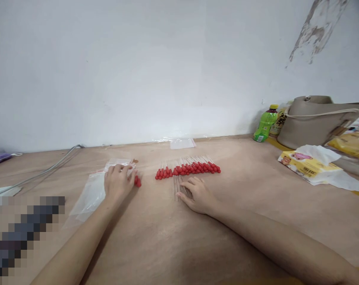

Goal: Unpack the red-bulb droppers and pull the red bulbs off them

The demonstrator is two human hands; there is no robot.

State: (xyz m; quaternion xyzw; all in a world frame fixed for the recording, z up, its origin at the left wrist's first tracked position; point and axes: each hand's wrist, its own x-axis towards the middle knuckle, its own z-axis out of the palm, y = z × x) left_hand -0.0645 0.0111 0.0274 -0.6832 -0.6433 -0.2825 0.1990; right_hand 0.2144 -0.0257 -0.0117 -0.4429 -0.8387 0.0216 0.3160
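Observation:
A row of red-tipped thin sticks (pixel 194 168) lies across the middle of the brown table. Several thin stems (pixel 176 188) point toward me below the row, beside the fingers of my right hand (pixel 197 194). That hand rests palm down with thumb and fingers apart, its fingertips at the stems. On the left, my left hand (pixel 118 182) has curled fingers at a small group of red tips (pixel 137 181); the stems there are hidden. Clear plastic bags (pixel 90 196) lie partly under my left hand and forearm.
At the back right are a green bottle (pixel 266 123), a grey-beige bag (pixel 306 122) and a yellow tissue pack (pixel 310 164). A grey cable (pixel 53 168) crosses the left side. A small clear bag (pixel 182 143) lies near the wall. The lower left is pixelated.

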